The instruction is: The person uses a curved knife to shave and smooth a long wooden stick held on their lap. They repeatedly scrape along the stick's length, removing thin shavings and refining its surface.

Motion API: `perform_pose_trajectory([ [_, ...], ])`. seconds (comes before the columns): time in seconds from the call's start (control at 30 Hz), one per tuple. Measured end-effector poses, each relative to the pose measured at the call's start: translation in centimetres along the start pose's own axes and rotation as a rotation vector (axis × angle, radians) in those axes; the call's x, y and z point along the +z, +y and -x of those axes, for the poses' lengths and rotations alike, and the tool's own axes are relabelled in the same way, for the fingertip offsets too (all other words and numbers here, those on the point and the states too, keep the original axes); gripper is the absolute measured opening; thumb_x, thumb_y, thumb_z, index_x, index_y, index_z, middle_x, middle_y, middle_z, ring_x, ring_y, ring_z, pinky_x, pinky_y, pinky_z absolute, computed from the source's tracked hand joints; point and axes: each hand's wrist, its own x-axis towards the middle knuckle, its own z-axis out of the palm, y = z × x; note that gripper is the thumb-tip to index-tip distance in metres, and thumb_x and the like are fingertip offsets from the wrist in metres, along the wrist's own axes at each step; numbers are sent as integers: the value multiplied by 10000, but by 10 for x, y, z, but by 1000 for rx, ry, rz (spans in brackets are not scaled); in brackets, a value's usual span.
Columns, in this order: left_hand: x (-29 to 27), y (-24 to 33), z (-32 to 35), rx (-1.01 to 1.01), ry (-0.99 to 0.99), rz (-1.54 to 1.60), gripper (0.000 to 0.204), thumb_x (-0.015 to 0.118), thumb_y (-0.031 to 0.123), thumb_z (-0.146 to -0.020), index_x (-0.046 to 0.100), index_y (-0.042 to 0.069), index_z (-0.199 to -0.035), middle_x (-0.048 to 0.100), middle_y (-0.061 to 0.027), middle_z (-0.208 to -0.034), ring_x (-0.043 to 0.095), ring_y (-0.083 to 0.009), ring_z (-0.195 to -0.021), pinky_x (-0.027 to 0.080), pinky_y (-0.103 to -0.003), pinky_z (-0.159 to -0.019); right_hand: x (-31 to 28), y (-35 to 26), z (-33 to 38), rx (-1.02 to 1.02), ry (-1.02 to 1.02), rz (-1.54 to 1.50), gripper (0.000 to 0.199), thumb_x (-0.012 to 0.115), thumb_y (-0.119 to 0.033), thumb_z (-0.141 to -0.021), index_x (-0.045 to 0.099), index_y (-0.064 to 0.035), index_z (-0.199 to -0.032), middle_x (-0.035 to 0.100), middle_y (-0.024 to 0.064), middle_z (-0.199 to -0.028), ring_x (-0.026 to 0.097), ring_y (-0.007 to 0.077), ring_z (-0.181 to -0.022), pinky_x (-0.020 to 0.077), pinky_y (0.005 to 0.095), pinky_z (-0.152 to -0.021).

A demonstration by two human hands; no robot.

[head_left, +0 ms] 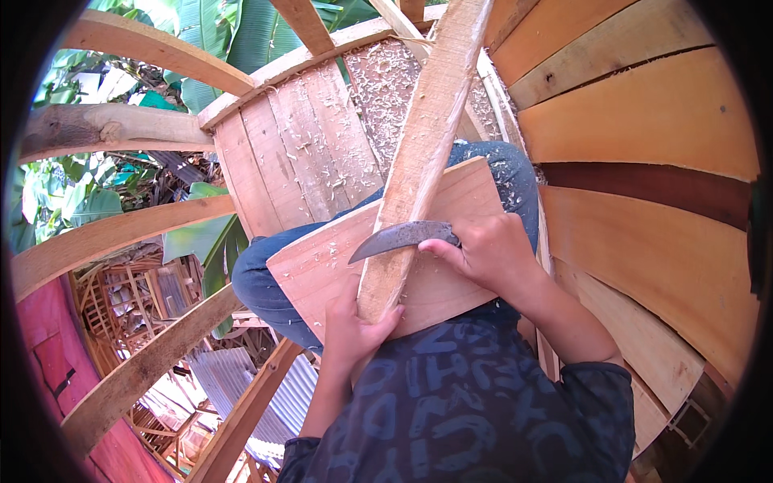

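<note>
**Two hands, one blade on a long strip**

Both hands are closed on something. From the head view, the left hand [352,328] grips the near end of a long wooden strip [420,153] lying over a flat board [322,258] on the lap. The right hand [483,249] clasps a curved knife [400,237], its blade resting across the strip. Wood shavings [386,80] litter the planks beyond.

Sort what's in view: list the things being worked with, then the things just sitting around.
In use:
- left hand, gripping the lower end of the wooden slat
- right hand, holding the curved knife against the slat
- flat board on the lap, under the slat

Just around:
- wood shavings on the planks
- curved wooden ribs
- plank wall
</note>
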Motion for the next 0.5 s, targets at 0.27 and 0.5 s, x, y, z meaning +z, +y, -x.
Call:
perform_pose_trajectory([
  [0.27,-2,1,-3,70,4,-7,488,792,187,-726,581,-46,-1099,688,-186,-881,699,-252,-820,525,-334,-732,-8,23,-9,194,167,19,607,561,-584,-877,648,-21,-666,598,170,-558,637,345,-550,497,411,-500],
  [0.5,-2,-1,-2,76,11,28,482,790,184,-730,578,-48,-1096,687,-183,-857,703,-253,-802,524,-326,-704,15,4,10,34,63,-31,532,679,-512,-811,609,-28,-600,582,166,-555,609,341,-516,468,403,-471],
])
